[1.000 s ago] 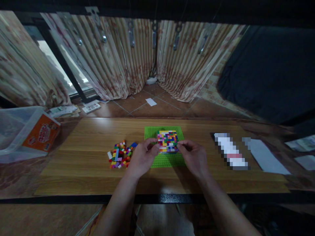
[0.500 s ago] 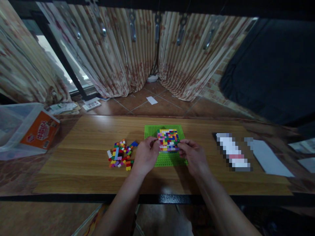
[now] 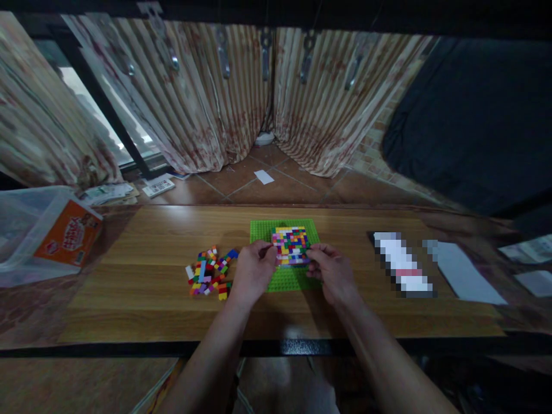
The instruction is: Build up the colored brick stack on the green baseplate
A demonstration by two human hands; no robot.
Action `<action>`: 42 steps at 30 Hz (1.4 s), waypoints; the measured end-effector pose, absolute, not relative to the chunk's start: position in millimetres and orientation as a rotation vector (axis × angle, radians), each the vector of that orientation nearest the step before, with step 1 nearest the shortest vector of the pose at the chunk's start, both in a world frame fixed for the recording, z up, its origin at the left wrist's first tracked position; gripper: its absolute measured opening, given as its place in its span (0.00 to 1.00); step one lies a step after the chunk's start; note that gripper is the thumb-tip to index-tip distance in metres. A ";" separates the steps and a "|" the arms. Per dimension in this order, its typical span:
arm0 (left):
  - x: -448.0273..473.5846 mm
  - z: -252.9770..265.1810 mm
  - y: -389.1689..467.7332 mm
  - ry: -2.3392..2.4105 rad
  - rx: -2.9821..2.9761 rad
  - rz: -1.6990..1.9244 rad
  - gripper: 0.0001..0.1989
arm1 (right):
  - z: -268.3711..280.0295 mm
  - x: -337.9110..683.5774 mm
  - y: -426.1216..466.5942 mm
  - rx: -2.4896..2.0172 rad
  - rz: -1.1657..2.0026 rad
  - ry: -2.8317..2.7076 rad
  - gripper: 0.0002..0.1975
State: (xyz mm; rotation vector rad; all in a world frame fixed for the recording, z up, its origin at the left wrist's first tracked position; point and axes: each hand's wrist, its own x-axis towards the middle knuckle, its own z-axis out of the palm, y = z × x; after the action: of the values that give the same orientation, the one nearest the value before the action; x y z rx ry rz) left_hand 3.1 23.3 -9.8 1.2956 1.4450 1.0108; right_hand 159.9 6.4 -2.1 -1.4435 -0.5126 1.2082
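Observation:
A block of multicoloured toy building bricks [image 3: 291, 244] stands on a green studded baseplate [image 3: 284, 282] in the middle of the table. My left hand [image 3: 255, 270] is closed at the block's left edge, thumb and fingertips against its side. On the opposite side, my right hand [image 3: 334, 271] grips the right edge near the front corner, with thumb and forefinger drawn together and the other fingers curled. Whether a small loose brick is between the fingers is too small to tell. A pile of loose bricks [image 3: 209, 273] lies left of my left hand.
The wooden table [image 3: 142, 310] has a dark front edge. On its right lie a blurred-out flat object [image 3: 401, 264] and a white sheet [image 3: 468, 270]. A clear plastic bin [image 3: 26, 230] with an orange label stands at the far left. Curtains hang behind.
The whole view has shifted slightly, so things sit a little further left. Both hands keep their hold at the block's sides; the bricks look unchanged.

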 end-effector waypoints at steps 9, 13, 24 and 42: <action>2.7 -13.4 21.1 1.399 1.282 1.046 0.09 | -5.1 164.3 4.1 -1.394 1.189 -0.556 0.14; -9.2 -6.8 24.9 1.394 1.302 1.064 0.13 | -5.7 163.6 3.9 -1.351 1.013 -0.631 0.11; -76.9 20.9 30.9 1.462 0.913 1.516 0.14 | -12.9 105.5 -41.6 -1.277 0.798 -1.721 0.06; -90.4 27.2 22.2 1.352 0.798 1.567 0.12 | -35.7 61.0 -13.6 -1.428 0.309 -2.039 0.14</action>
State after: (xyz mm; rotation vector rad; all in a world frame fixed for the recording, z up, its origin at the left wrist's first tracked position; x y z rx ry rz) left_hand -90.4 22.2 27.2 0.7982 1.3519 1.5674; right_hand 61.0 -13.6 -35.7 -1.4279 -2.0388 0.3087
